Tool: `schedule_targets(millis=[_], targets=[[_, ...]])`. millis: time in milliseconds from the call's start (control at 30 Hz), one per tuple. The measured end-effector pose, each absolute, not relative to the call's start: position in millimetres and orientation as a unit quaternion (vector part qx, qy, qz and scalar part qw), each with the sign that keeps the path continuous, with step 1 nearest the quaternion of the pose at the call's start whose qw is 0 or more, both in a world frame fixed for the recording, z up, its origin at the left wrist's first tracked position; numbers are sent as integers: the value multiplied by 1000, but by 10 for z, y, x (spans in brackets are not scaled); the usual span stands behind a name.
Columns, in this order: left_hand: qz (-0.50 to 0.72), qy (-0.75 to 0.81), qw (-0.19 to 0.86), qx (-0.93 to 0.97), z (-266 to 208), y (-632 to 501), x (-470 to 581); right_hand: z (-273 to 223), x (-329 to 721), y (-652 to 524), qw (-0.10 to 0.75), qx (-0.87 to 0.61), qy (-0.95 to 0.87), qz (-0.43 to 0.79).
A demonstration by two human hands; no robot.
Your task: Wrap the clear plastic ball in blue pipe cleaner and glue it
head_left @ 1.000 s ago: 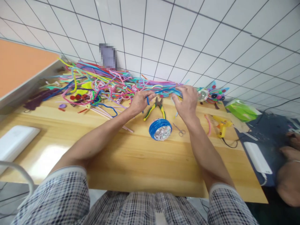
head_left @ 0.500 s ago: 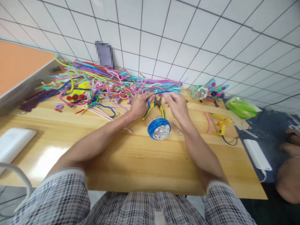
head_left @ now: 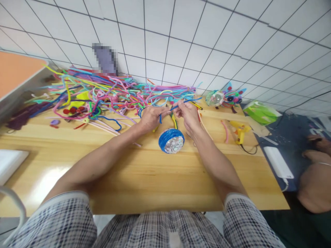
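Observation:
A blue pipe cleaner point(head_left: 192, 100) runs between my two hands above the table. My left hand point(head_left: 151, 118) pinches it, with a short blue end hanging below the fingers. Close beside it, my right hand point(head_left: 188, 115) is closed on the same pipe cleaner, whose free end sticks out to the upper right. Beneath the hands lie yellow-handled pliers point(head_left: 174, 121), partly covered by them. Nearer to me sits a ball point(head_left: 171, 141) wrapped in blue, with a shiny silvery face.
A heap of colourful pipe cleaners point(head_left: 103, 93) lies along the wall. At the right are a decorated figure point(head_left: 231, 97), a yellow glue gun point(head_left: 240, 131), a green packet point(head_left: 262, 113) and a white power strip point(head_left: 278, 162). Another person's arm point(head_left: 317, 186) shows at the far right.
My hands have come closer together. The right hand has slid along the pipe cleaner towards the left, so a longer end now sticks out past it. The view has shifted slightly.

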State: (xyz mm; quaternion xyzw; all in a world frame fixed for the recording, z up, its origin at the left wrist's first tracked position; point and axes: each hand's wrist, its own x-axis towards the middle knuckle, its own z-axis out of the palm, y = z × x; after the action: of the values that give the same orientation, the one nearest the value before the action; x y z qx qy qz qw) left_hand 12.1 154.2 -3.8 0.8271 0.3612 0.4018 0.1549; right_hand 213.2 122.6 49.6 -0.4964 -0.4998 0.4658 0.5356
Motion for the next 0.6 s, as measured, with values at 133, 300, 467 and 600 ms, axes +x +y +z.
schedule_targets(millis=[133,300,467,600], targets=[[383,350,130,845,-67,1553,113,483,2145,1267,524,-506,-505,462],[383,333,140,850,-89,1566,105,420,2192,1323,502,-533,-534,423],[377,376,126,837,-99,1560,93,353,2312,1424,531,-508,-518,438],[386,384,112,831,-128,1569,92,354,2417,1487,560,-511,-486,435]])
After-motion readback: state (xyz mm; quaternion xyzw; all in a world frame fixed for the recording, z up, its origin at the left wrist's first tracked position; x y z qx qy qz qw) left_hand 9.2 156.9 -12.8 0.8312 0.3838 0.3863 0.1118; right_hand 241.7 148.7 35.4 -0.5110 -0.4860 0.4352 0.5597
